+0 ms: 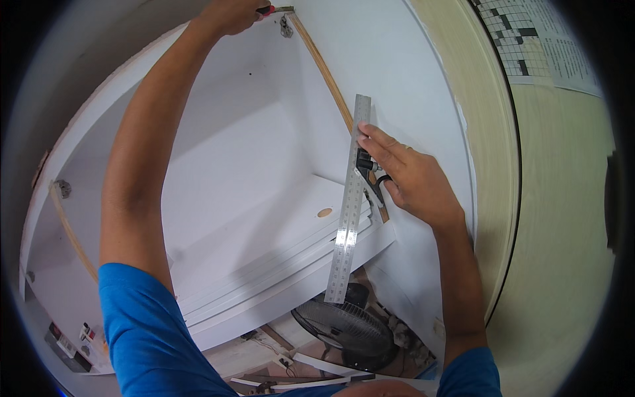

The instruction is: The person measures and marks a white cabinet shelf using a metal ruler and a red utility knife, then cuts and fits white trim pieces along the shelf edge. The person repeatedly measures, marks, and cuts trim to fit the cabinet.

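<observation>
My right hand (423, 182) grips a combination square, its fingers on the steel blade (345, 231) and its thumb by the black head (365, 162). The square lies against a narrow wooden strip (324, 69) running along the white cabinet's side wall. Up at the top edge, my left hand (231, 14) is closed on a small red-and-black tool (266, 10), whose kind I cannot make out. The tool's tip is by the far end of the strip, close to a metal hinge (286, 26).
Several white panels (264, 261) lie stacked inside the cabinet, the top one with a round hole (324, 212). Below stands a black fan (350, 327) among cables and scraps. Another wooden strip (73, 235) is at left. A printed sheet (522, 40) lies at upper right.
</observation>
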Demonstrator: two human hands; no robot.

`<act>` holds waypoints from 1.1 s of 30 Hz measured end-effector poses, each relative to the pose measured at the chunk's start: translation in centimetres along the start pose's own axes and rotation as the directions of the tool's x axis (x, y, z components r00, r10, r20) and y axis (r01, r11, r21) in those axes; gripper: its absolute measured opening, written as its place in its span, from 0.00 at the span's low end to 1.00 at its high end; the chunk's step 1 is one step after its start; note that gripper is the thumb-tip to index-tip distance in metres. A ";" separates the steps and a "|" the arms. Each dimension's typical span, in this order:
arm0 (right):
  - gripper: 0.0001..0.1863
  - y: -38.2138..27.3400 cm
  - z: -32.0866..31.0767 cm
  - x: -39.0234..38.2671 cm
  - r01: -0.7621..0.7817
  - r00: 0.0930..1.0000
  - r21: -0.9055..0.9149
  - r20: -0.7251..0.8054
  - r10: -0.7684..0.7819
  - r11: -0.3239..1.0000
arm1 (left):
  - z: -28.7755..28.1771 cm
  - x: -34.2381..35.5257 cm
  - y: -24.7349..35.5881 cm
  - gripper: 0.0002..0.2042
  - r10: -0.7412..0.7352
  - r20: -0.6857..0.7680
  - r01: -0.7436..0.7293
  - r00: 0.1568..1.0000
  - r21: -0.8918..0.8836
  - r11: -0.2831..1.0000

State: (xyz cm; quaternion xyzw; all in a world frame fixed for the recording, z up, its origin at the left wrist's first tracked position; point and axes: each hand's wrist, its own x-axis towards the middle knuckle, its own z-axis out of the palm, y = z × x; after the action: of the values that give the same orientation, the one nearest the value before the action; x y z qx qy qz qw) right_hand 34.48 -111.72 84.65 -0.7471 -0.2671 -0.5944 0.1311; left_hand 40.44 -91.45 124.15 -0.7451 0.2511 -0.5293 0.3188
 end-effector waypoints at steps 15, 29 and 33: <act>0.42 -0.2 -0.4 0.2 -0.036 0.992 0.105 -0.113 0.048 0.994 | -0.2 0.8 -0.9 0.18 -0.036 0.096 0.044 0.995 -0.080 0.996; 0.42 -0.3 -0.5 0.4 -0.055 0.991 0.120 -0.114 0.069 0.991 | -1.9 -0.7 0.2 0.18 -0.040 0.074 0.044 0.996 -0.049 0.998; 0.43 -0.4 -0.6 0.4 -0.070 0.991 0.190 -0.102 0.090 0.979 | -1.1 0.4 -0.8 0.17 -0.014 0.071 0.014 0.997 0.001 1.000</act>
State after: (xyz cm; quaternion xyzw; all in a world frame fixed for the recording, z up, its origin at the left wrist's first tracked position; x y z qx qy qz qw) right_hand 33.84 -111.63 85.10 -0.7077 -0.2835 -0.6015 0.2388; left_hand 39.53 -91.48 125.26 -0.7651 0.2342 -0.5046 0.3241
